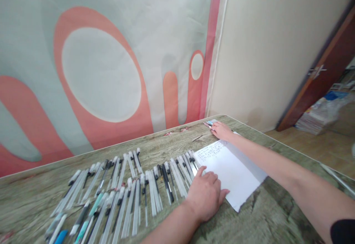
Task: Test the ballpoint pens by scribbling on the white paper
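My left hand lies over the left edge of a white sheet of paper, its fingers apart and its thumb on the sheet. Handwriting fills the paper's far end. Beside this hand, on its left, is a row of pens, most of them with clear barrels and some with black parts. My right arm stretches across the paper's right side. At the table's far corner my right hand has its fingers curled down onto a small group of pens, seemingly pinching one; the hand covers part of them.
More pens spread over the left of the wood-patterned table, with teal and blue ones at the front. A printed banner hangs behind the table. To the right are a brown door and plastic-wrapped stacks on the floor.
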`<state>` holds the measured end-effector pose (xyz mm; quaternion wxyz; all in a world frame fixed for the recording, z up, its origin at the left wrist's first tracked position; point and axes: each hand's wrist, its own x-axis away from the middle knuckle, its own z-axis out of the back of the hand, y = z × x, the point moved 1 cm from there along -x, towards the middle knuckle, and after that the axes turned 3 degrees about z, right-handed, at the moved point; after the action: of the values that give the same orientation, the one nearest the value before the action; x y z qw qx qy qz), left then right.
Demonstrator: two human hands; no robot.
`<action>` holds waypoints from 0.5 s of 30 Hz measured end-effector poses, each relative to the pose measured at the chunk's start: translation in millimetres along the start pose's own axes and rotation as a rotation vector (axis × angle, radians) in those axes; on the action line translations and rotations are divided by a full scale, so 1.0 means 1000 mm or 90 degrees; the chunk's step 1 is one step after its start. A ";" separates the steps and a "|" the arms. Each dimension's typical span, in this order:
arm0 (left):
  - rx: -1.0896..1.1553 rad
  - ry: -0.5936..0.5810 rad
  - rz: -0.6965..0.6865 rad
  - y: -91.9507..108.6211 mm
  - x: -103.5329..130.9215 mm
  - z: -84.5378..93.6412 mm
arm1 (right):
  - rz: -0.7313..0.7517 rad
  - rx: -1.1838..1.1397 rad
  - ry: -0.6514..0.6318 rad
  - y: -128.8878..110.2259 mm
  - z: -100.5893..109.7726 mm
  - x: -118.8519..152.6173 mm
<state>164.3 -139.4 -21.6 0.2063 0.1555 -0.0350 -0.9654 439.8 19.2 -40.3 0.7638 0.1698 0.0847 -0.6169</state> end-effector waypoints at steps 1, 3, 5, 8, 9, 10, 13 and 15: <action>0.000 0.001 -0.002 0.000 0.000 0.000 | -0.001 -0.006 0.004 -0.003 0.002 0.001; 0.001 0.005 -0.003 0.000 0.000 0.000 | 0.000 -0.029 0.020 -0.015 0.008 0.005; 0.003 0.012 -0.001 0.000 -0.001 0.001 | 0.009 -0.095 0.056 -0.033 0.015 0.009; 0.015 0.030 0.033 -0.003 -0.002 0.007 | 0.015 -0.250 0.078 -0.067 0.024 0.016; 0.024 0.039 0.056 -0.005 -0.003 0.010 | 0.010 -0.294 0.060 -0.078 0.026 0.018; 0.037 0.053 0.084 -0.008 -0.003 0.014 | 0.004 -0.332 0.041 -0.088 0.028 0.020; 0.108 0.115 0.193 -0.026 -0.004 0.023 | -0.025 -0.409 -0.013 -0.113 0.036 0.027; 0.174 0.168 0.273 -0.043 -0.004 0.026 | -0.052 -0.443 -0.037 -0.125 0.042 0.032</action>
<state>143.3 -98.7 -1.6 0.3855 0.2950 -0.1696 -0.8577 322.1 -48.1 -31.7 0.7527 -0.1218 0.2744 -0.5860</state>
